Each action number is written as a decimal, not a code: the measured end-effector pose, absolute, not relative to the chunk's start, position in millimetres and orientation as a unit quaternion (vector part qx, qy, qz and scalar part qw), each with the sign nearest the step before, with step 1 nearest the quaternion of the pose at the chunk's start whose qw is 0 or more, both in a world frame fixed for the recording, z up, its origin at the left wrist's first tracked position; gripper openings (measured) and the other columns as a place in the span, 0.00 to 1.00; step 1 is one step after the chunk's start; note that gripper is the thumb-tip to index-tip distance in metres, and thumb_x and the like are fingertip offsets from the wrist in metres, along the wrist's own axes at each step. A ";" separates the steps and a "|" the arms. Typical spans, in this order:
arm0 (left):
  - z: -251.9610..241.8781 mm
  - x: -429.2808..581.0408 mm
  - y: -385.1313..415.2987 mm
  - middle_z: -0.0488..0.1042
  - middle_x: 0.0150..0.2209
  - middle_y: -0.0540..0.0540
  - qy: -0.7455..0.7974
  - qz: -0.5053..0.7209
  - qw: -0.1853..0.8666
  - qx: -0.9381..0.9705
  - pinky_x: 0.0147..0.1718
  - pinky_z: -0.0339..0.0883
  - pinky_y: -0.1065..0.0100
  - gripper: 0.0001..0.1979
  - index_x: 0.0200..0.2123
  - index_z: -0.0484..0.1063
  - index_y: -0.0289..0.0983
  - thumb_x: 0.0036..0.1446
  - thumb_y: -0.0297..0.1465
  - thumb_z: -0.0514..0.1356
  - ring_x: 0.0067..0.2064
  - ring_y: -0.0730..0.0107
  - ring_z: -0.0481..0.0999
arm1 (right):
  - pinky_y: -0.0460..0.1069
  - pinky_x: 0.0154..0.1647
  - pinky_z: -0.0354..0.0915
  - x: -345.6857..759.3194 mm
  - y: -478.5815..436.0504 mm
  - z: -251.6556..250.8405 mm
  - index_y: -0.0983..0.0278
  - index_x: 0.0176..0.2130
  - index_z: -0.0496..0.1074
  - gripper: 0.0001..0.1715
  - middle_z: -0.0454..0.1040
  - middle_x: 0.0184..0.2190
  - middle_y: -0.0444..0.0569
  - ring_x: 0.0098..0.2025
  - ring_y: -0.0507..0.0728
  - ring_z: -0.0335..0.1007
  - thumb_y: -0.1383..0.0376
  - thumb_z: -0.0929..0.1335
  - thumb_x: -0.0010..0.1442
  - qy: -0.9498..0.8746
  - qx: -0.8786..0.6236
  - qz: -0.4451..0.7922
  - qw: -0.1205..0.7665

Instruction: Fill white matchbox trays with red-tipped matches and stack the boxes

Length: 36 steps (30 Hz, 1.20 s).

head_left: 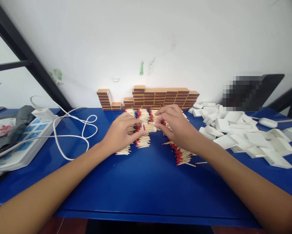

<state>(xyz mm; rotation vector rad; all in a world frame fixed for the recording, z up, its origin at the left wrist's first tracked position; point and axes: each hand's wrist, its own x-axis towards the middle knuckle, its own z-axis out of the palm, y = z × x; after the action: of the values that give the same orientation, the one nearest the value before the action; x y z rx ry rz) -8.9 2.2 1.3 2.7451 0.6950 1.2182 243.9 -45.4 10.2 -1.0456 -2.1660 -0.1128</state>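
Between my two hands is a small white matchbox tray [149, 129] with red-tipped matches lying in it. My left hand [122, 131] pinches the tray's left end between thumb and fingers. At the tray's right end, the fingertips of my right hand [173, 125] are drawn together against it; whether they also hold a match is too small to tell. Loose matches [143, 142] lie in rows under and around my hands, heads mostly to the left. Another heap of matches [183, 154] spreads below my right wrist.
Stacked brown matchboxes [160, 97] line the wall behind. Many white empty trays [248, 130] are piled at the right, near a dark upright device [270, 91]. A power strip [26, 139] and looping white cable [55, 130] lie at the left of the blue table [136, 188].
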 end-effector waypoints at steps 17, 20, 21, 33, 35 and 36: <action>0.4 -8.4 2.4 0.82 0.37 0.46 0.219 0.394 0.021 0.892 0.44 0.72 0.61 0.18 0.45 0.81 0.38 0.61 0.46 0.71 0.41 0.62 0.78 | 0.67 0.58 0.66 240.2 -48.3 11.4 0.60 0.37 0.70 0.08 0.78 0.49 0.59 0.57 0.67 0.67 0.68 0.67 0.72 -0.840 -0.411 -0.055 0.350; 0.5 -8.4 2.2 0.82 0.37 0.45 0.215 0.394 0.020 0.893 0.44 0.72 0.61 0.19 0.45 0.81 0.37 0.61 0.46 0.71 0.41 0.62 0.78 | 0.66 0.58 0.66 240.0 -47.9 10.3 0.60 0.37 0.70 0.08 0.78 0.49 0.59 0.57 0.67 0.67 0.68 0.67 0.72 -0.841 -0.409 -0.059 0.350; 0.5 -8.4 2.3 0.82 0.37 0.45 0.213 0.394 0.019 0.894 0.44 0.72 0.60 0.18 0.45 0.81 0.37 0.62 0.46 0.70 0.41 0.62 0.78 | 0.66 0.58 0.66 240.0 -47.8 9.9 0.60 0.38 0.70 0.07 0.78 0.49 0.58 0.57 0.67 0.67 0.68 0.67 0.72 -0.841 -0.408 -0.060 0.350; 0.1 -7.3 1.4 0.82 0.37 0.45 0.213 0.396 0.021 0.893 0.44 0.73 0.60 0.19 0.45 0.81 0.37 0.62 0.47 0.70 0.41 0.62 0.78 | 0.67 0.58 0.66 239.1 -48.9 10.9 0.60 0.38 0.70 0.07 0.78 0.49 0.58 0.56 0.67 0.68 0.68 0.67 0.72 -0.839 -0.401 -0.063 0.362; 0.6 -7.1 1.0 0.82 0.37 0.44 0.212 0.392 0.028 0.895 0.45 0.73 0.59 0.19 0.45 0.81 0.37 0.62 0.47 0.70 0.41 0.62 0.78 | 0.68 0.57 0.66 238.5 -49.2 11.2 0.60 0.38 0.70 0.07 0.78 0.50 0.58 0.56 0.67 0.68 0.68 0.67 0.72 -0.839 -0.401 -0.060 0.363; 0.8 -7.1 0.8 0.82 0.37 0.44 0.211 0.390 0.031 0.896 0.45 0.73 0.59 0.19 0.45 0.81 0.36 0.63 0.47 0.70 0.41 0.62 0.78 | 0.67 0.57 0.66 238.2 -49.5 11.2 0.60 0.38 0.70 0.07 0.78 0.50 0.59 0.56 0.67 0.68 0.68 0.67 0.72 -0.839 -0.401 -0.060 0.363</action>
<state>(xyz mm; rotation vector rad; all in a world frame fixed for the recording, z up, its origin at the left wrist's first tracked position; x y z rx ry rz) -7.1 0.8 0.8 2.7600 0.6509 1.2013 238.2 -49.5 11.2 -1.0334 -2.1601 -0.1535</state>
